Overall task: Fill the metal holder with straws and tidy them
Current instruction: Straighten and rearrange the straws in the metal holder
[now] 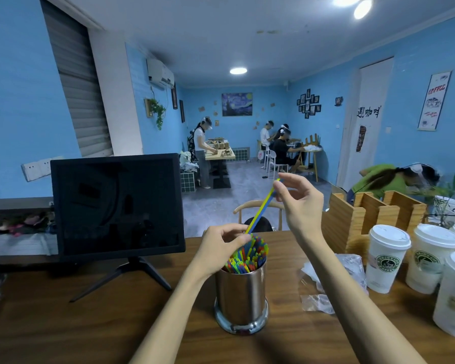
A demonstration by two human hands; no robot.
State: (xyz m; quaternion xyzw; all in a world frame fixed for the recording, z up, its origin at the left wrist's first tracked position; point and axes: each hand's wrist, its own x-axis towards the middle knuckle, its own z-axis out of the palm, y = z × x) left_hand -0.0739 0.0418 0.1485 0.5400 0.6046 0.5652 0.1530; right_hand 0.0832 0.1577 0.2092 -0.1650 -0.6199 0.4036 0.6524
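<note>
A shiny metal holder (pixel 241 292) stands on the wooden table (pixel 63 324), packed with several colourful straws (pixel 250 256). A yellow and a blue straw (pixel 262 210) stick up slanted above the holder. My right hand (pixel 298 200) pinches their upper ends. My left hand (pixel 225 245) is at the holder's rim, its fingers curled round the lower ends of the two raised straws.
A dark monitor (pixel 117 206) on a tripod stand is at the left. Clear plastic wrappers (pixel 326 282) lie right of the holder. White lidded paper cups (pixel 386 258) and a wooden organiser (pixel 373 219) are at the right. People work at tables in the back of the room.
</note>
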